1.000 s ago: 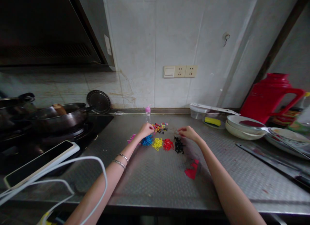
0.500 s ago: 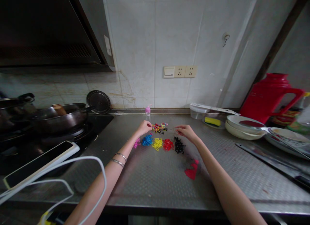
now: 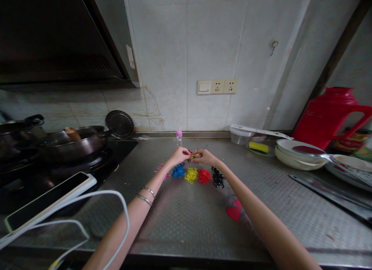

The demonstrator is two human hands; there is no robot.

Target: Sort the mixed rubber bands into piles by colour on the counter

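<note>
My left hand [image 3: 180, 155] and my right hand [image 3: 205, 157] meet over a small heap of mixed-colour rubber bands [image 3: 192, 155] on the steel counter, partly hidden behind my fingers. Both hands are closed, thumb and fingers pinched at the heap; what lies in the fingertips is too small to make out. Nearer to me, in a row, lie sorted piles of bands: pink [image 3: 162, 171], blue [image 3: 178, 171], yellow [image 3: 191, 176], red [image 3: 204, 176] and black [image 3: 217, 177]. Behind my left hand stands a small clear bottle with a pink cap [image 3: 179, 133].
A red heart-shaped piece [image 3: 234, 211] lies by my right forearm. To the left are a stove with a pan [image 3: 78, 144], a white-edged device [image 3: 49, 198] and white cables [image 3: 123, 208]. Bowls [image 3: 299, 157], a yellow sponge [image 3: 258, 147], a knife [image 3: 328, 196] and a red thermos [image 3: 328, 115] stand right.
My right hand has moved left to the mixed heap, close to my left hand. My left hand has shifted slightly right. The view has turned a little.
</note>
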